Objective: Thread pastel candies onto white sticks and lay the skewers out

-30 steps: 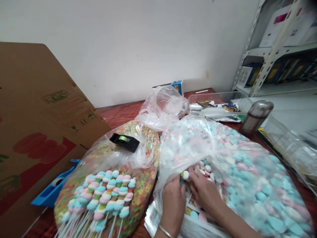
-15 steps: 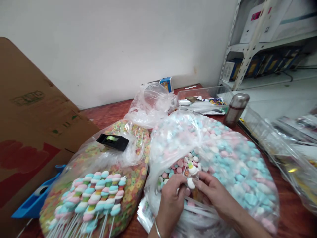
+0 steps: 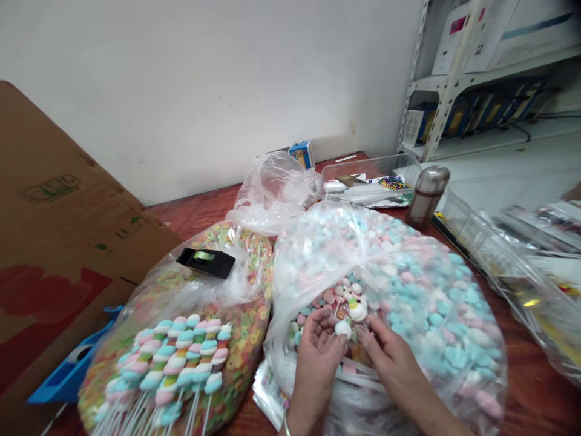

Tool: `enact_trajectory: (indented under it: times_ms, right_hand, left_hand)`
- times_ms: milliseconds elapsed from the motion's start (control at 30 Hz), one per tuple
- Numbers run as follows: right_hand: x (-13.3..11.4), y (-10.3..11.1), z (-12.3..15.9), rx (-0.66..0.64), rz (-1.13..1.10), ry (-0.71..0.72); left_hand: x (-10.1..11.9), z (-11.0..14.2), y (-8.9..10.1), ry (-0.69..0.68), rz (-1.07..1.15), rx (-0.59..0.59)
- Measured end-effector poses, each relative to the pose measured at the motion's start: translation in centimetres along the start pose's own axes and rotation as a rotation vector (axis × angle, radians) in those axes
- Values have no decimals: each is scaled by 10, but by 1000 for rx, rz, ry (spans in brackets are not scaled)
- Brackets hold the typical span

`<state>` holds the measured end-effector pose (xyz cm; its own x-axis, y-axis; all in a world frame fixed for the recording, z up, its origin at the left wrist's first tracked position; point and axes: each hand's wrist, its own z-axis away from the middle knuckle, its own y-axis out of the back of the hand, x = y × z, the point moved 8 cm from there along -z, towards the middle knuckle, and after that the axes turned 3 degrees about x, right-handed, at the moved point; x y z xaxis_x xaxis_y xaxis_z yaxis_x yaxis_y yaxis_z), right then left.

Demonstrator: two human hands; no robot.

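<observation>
Both hands meet over the open mouth of a large clear bag (image 3: 436, 272) of pink, blue and white marshmallows. My left hand (image 3: 318, 354) has its fingers curled, with a round white marshmallow (image 3: 343, 329) at its thumb and fingertips. My right hand (image 3: 391, 351) has thumb and forefinger closed beside a short candy skewer (image 3: 356, 310) with white and yellow pieces; the exact grip is partly hidden. Loose sweets (image 3: 331, 297) show below the hands. Finished marshmallow skewers (image 3: 177, 354) on white sticks lie to the left.
Under the skewers is a bag of ring candies (image 3: 245, 315), with a black tape-like tool (image 3: 206, 262) on it. A cardboard box (image 3: 59, 242) and blue dispenser (image 3: 75, 369) stand left. Behind are a crumpled bag (image 3: 276, 188), clear tray (image 3: 372, 181) and flask (image 3: 426, 197).
My left hand's fingers have loosened from a tight pinch and turned upward. The white marshmallow has shifted slightly left, towards them. My right fingers have moved a little apart from it.
</observation>
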<state>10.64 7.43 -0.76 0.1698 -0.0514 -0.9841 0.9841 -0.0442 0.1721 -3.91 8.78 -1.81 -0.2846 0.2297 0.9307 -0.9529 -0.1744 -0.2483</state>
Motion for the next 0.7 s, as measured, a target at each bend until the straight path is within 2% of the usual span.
enact_trajectory:
  times_ms: [167, 267, 333, 533, 700]
  right_hand:
    - [-7, 1, 30, -187, 298, 18]
    - [-7, -8, 45, -341, 354, 27]
    - [-8, -13, 49, -396, 362, 37]
    - [-12, -10, 45, -325, 261, -9]
    - [-27, 5, 45, -127, 97, -42]
  left_hand:
    - [13, -4, 7, -85, -15, 72]
    - [16, -4, 10, -118, -35, 101]
    - [15, -4, 11, -114, -39, 106]
    - [7, -4, 9, -56, -22, 73]
    - [13, 0, 3, -70, -6, 69]
